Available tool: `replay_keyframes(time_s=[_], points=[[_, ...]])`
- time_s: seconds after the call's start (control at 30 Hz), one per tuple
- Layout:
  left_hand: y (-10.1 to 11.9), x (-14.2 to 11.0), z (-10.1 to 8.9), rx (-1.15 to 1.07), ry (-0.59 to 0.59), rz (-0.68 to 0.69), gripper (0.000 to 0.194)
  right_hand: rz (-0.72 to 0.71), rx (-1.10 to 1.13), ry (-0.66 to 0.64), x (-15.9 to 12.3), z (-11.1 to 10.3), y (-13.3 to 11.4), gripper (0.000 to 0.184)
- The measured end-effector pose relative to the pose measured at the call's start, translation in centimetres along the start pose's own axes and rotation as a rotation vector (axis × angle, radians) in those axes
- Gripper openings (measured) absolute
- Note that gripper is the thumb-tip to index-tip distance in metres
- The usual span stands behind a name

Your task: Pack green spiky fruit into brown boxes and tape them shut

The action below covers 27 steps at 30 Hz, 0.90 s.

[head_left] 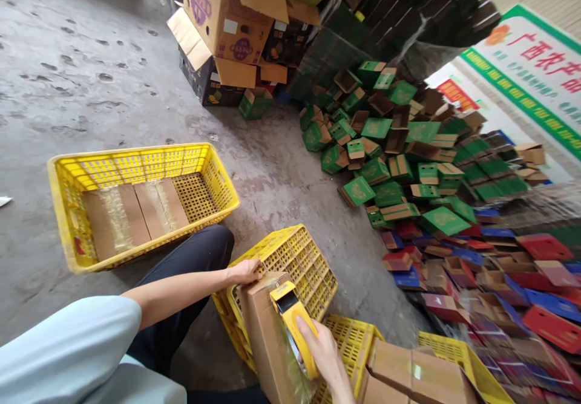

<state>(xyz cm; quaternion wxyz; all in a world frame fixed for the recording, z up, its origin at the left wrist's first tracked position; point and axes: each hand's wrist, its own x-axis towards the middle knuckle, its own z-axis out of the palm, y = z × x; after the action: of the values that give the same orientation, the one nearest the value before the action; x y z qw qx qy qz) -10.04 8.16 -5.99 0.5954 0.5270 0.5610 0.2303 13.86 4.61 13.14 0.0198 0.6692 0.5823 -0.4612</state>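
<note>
A brown cardboard box [261,337] stands tilted on an upturned yellow plastic crate [313,262] in front of me. My left hand [246,271] is closed at the box's far corner; its fingertips are partly hidden. In my right hand [324,349] is a yellow tape dispenser [295,322], gripped by its body and resting against the box's taped face. Clear tape [299,386] runs along that face beneath the dispenser.
To the left, a yellow crate [136,152] holds two taped cartons [118,222]. More brown cartons [422,374] sit in crates at lower right. Green boxes [376,127] and red and blue boxes [549,325] lie heaped on the right. Large open cartons [245,35] stand at the back.
</note>
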Motion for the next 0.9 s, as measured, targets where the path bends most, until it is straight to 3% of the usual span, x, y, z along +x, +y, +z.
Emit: replay_keyframes(time_s=[0.23, 0.37, 0.43, 0.53, 0.63, 0.7, 0.77, 0.9], points=[[-1.3, -1.7, 0.3, -0.001, 0.113, 0.037, 0.064, -0.009, -0.010, 0.016, 0.4, 0.1, 0.9, 0.066], [-0.8, -2.5, 0.2, -0.087, 0.139, 0.126, 0.053, -0.027, 0.004, 0.008, 0.2, 0.0, 0.7, 0.063], [-0.2, -2.8, 0.7, -0.162, 0.089, 0.223, 0.062, -0.033, 0.002, 0.010, 0.0, 0.0, 0.5, 0.060], [0.0, -3.4, 1.3, -0.272, -0.108, 0.432, 0.082, -0.021, 0.004, 0.025, -0.1, 0.1, 0.3, 0.058], [-0.9, -4.2, 0.6, -0.242, -0.277, 0.400, 0.089, -0.004, 0.012, 0.031, -0.2, 0.2, 0.3, 0.057], [-1.5, -4.8, -0.4, -0.201, -0.305, 0.324, 0.089, -0.012, 0.015, 0.022, -0.3, 0.2, 0.4, 0.057], [-1.4, -5.3, -1.4, -0.170, -0.291, 0.345, 0.087, -0.022, 0.012, 0.014, -0.3, 0.3, 0.3, 0.057], [1.0, -5.2, -2.2, 0.046, -0.308, 0.644, 0.096, -0.030, -0.013, 0.015, -0.4, 0.1, -0.1, 0.055]])
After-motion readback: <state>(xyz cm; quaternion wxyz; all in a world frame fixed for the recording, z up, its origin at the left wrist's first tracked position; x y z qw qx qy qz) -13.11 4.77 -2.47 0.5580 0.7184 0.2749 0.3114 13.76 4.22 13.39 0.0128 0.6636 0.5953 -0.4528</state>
